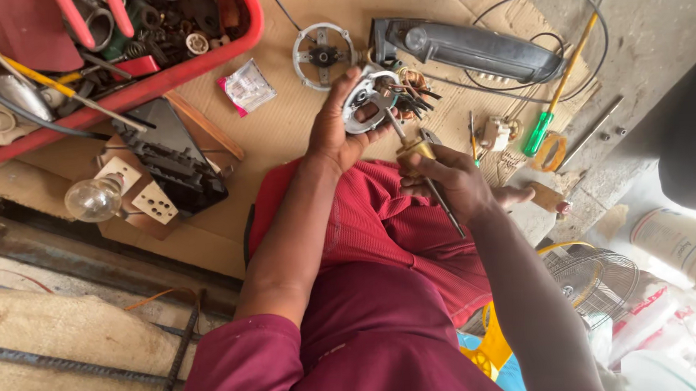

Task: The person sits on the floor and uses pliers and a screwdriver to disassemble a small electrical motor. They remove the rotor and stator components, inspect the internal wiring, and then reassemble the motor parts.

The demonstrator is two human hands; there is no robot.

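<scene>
two hands [338, 130] [451, 176] engaged | left cupped round motor stator [366, 102], right pinched on screwdriver [422, 166] | slip risk: stator's loose wires [412, 89] could be nicked

Silver, red and green around the grip

The left hand [332, 130] holds a silver-grey motor housing [364, 102] with dark and orange wires; a brass-yellow tool [417, 151] sits in the right hand [455, 182]. Beyond lie a red tray [204, 58], a green-and-yellow screwdriver [549, 107] and tan cardboard [280, 128].
</scene>
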